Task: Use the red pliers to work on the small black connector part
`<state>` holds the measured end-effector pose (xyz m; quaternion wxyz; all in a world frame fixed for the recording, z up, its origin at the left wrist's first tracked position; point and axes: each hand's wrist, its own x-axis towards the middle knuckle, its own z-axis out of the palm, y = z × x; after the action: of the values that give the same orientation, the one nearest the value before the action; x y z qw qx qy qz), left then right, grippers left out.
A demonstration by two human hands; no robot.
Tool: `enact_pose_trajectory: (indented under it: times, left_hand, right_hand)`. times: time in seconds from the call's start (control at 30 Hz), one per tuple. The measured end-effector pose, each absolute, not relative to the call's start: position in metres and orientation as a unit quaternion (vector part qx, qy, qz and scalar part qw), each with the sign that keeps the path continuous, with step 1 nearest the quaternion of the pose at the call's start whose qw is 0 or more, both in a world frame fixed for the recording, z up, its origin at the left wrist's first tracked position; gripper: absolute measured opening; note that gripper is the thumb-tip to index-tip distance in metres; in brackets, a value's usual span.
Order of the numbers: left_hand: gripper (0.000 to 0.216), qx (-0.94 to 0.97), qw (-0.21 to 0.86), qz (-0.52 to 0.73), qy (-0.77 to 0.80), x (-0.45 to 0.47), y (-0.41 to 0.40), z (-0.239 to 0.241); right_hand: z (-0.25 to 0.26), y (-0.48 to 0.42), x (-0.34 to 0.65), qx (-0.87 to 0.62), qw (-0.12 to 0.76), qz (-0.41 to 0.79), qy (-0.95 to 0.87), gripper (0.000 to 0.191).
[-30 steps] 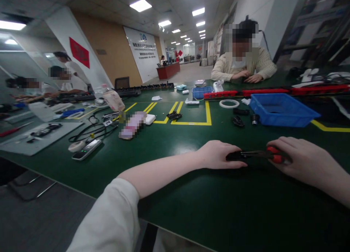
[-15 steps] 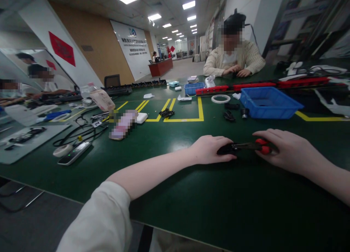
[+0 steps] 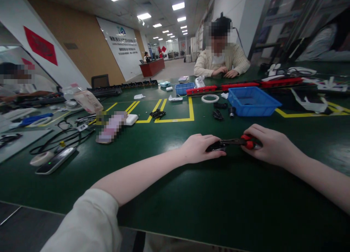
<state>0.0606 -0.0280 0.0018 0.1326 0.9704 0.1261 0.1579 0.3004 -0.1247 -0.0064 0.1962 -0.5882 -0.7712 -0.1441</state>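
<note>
My left hand (image 3: 198, 148) is closed around a small black part (image 3: 216, 146), which its fingers mostly cover. Red-handled pliers (image 3: 233, 142) are in my right hand (image 3: 275, 144), their dark jaws pointing left and reaching the black part. Whether the jaws are clamped on it or only touch it, I cannot tell. Both hands are just above the green table (image 3: 207, 193), with my right fingers wrapped round the red grips.
Beyond my hands stand a blue bin (image 3: 254, 102), a black cylinder (image 3: 232, 112), black pieces (image 3: 218, 115) and a white ring (image 3: 210, 98). To the left lie a phone (image 3: 112, 128), a white-edged device (image 3: 56, 161) and cables (image 3: 68, 135). Across the table sits a person (image 3: 221, 58).
The view has swung to the right, so the table items and both hands appear further left. My hands keep their hold on the black part and the pliers.
</note>
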Motion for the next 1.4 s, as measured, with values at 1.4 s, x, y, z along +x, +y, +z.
enact_pose_trajectory:
  times: [1.4]
  left_hand:
    - [0.033,0.968,0.130,0.156,0.148,0.0599,-0.0273,-0.0008]
  right_hand:
    - [-0.0045,-0.1244,0.2980,-0.592,0.152,-0.196,-0.767,0.014]
